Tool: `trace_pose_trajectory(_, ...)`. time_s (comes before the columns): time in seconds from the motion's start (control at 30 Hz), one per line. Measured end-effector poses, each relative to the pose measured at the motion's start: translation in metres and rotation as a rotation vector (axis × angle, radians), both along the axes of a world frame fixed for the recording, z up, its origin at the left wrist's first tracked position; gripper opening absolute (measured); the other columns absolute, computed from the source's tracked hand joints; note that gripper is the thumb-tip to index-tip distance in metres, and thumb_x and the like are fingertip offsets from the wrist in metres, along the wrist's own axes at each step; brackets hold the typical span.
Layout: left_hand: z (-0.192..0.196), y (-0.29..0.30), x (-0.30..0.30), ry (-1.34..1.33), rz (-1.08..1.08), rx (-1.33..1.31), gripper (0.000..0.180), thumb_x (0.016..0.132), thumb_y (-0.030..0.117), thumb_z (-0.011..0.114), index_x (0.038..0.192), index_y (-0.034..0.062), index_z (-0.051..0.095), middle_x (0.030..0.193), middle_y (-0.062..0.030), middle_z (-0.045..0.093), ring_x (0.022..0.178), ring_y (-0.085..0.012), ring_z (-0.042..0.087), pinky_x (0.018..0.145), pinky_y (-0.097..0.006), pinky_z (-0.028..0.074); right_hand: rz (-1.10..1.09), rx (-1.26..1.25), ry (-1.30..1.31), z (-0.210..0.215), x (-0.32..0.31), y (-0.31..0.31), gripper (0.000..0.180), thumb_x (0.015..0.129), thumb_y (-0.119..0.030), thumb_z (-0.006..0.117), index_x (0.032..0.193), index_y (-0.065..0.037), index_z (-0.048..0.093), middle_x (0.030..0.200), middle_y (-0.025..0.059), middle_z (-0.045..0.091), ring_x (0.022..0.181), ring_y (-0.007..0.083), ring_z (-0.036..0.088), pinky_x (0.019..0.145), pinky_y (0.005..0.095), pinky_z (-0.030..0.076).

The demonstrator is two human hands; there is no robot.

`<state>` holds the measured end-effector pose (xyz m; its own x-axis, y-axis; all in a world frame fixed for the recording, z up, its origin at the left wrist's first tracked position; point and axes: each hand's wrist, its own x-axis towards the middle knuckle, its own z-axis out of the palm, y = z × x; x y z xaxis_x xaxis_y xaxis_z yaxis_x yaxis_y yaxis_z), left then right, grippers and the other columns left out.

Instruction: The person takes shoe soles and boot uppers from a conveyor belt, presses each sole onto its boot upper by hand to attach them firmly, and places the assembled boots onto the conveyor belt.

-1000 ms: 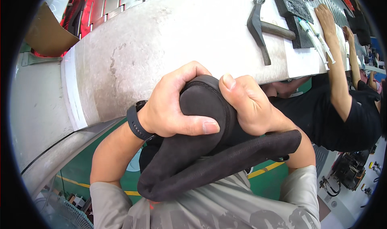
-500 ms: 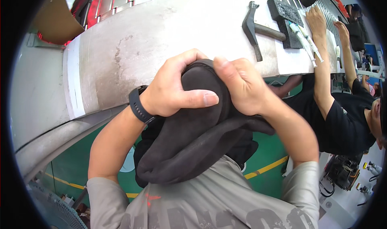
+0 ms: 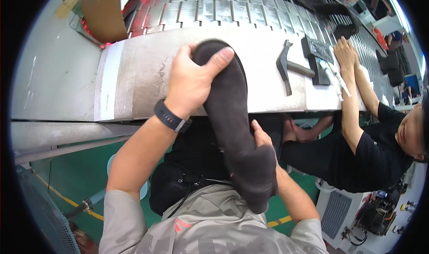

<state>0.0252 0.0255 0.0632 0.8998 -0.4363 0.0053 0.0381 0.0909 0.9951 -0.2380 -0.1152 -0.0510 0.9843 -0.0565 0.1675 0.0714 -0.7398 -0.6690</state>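
A soft black boot (image 3: 228, 102) is stretched lengthwise between my hands over my lap, its rounded toe end up at the bench edge and its floppy shaft folded toward my shirt. My left hand (image 3: 192, 77) is closed around the toe end, thumb pressed on the upper face and fingers behind. Lower down, my right hand (image 3: 264, 140) holds the boot's right side where the shaft bends; its thumb shows, but most of its fingers are hidden behind the boot. A hammer (image 3: 283, 68) with a wooden handle lies on the bench to the right.
The pale bench (image 3: 143, 79) borders a metal slat conveyor (image 3: 201, 8). Dark blocks (image 3: 318, 49) and syringes (image 3: 333, 77) lie past the hammer. A co-worker in black (image 3: 357, 151) sits at the right, arms over the bench. Brown cardboard (image 3: 105, 17) stands far left, a fan (image 3: 42, 213) lower left.
The boot has turned from folded up between both hands to stretched out, toe end away from me. My right hand has slid from the toe end down to the shaft.
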Motion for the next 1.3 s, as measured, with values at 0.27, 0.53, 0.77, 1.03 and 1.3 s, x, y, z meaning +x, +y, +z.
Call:
trace_pose_trajectory(0.27,-0.025,0.021,0.035,-0.344,-0.278,-0.085,0.117,0.079,0.033,0.097,0.164,-0.0032,0.025,0.136,-0.0242,0.068,0.122,-0.0265,0.069,0.107,-0.039,0.054,-0.170,0.225,-0.100,-0.013,0.018,0.038,0.099,0.089,-0.040,0.076,0.165,-0.002,0.024,0.160,0.0312,0.038,0.144,0.0436,0.050,0.118,0.0495,0.044)
trace_pose_trajectory(0.53,-0.008,0.015,0.052,-0.505,-0.521,0.025,0.072,0.086,0.021,0.086,0.149,0.0008,0.059,0.128,-0.0147,0.073,0.115,-0.0177,0.068,0.106,-0.034,0.052,-0.168,0.087,-0.178,-0.025,0.017,0.043,0.068,0.111,-0.018,0.057,0.167,-0.012,0.019,0.160,0.0346,0.037,0.136,0.0462,0.057,0.115,0.0507,0.052)
trace_pose_trajectory(0.77,-0.025,0.006,0.058,-0.370,-0.332,0.097,0.041,0.100,0.026,0.072,0.129,-0.0026,0.070,0.109,-0.0089,0.074,0.103,-0.0151,0.068,0.096,-0.030,0.053,-0.078,0.007,-0.112,0.082,0.043,0.047,0.089,0.098,-0.020,0.076,0.166,-0.004,0.022,0.156,0.0277,0.046,0.141,0.0430,0.052,0.124,0.0467,0.036)
trace_pose_trajectory(1.03,-0.009,0.064,0.055,0.365,-0.236,-0.408,0.064,0.111,0.041,0.057,0.156,-0.0020,0.044,0.140,-0.0194,0.065,0.123,-0.0265,0.068,0.102,-0.041,0.056,-0.255,0.125,-0.207,0.194,0.121,-0.028,0.080,0.088,-0.019,0.084,0.154,0.001,0.042,0.146,0.0214,0.058,0.134,0.0342,0.057,0.120,0.0418,0.039)
trace_pose_trajectory(1.3,-0.034,0.104,0.017,-1.043,-0.070,0.428,0.034,0.078,0.011,0.086,0.108,0.0008,0.073,0.092,-0.0124,0.073,0.080,-0.0303,0.071,0.069,-0.039,0.056,-0.471,-0.278,-0.699,0.208,0.358,-0.154,0.089,0.083,-0.044,0.086,0.151,0.002,0.050,0.147,0.0259,0.057,0.137,0.0394,0.052,0.121,0.0415,0.037)
